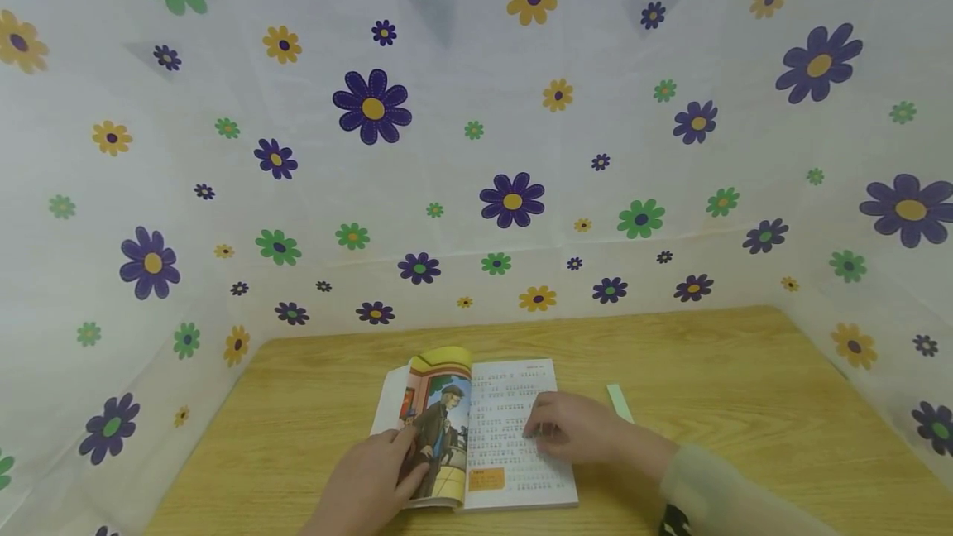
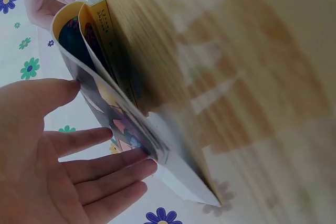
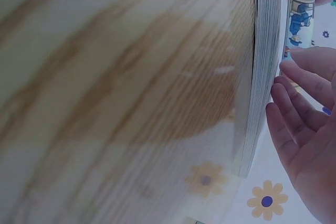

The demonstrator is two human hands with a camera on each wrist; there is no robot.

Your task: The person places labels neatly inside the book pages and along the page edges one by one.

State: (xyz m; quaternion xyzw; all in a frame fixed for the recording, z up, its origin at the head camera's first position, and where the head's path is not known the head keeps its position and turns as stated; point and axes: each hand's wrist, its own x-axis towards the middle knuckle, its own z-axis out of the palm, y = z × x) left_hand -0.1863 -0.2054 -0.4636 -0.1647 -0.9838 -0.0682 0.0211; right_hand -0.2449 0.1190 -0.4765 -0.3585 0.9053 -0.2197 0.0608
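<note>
Text page (image 1: 506, 441) faces only head view; left fingers (image 2: 107, 163) spread, right fingers (image 3: 282, 135) seemingly bent.

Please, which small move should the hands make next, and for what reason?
Probably the left hand should gently press the picture page flatter: this page bows up in the open book, and that hand already touches it, while the right hand is at the facing text page.

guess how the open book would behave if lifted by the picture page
The open book would probably sag: its picture page visibly bows. The thick page block suggests some weight, so that page might tear. Lying flat on the table, the book seems unlikely to roll.
</note>
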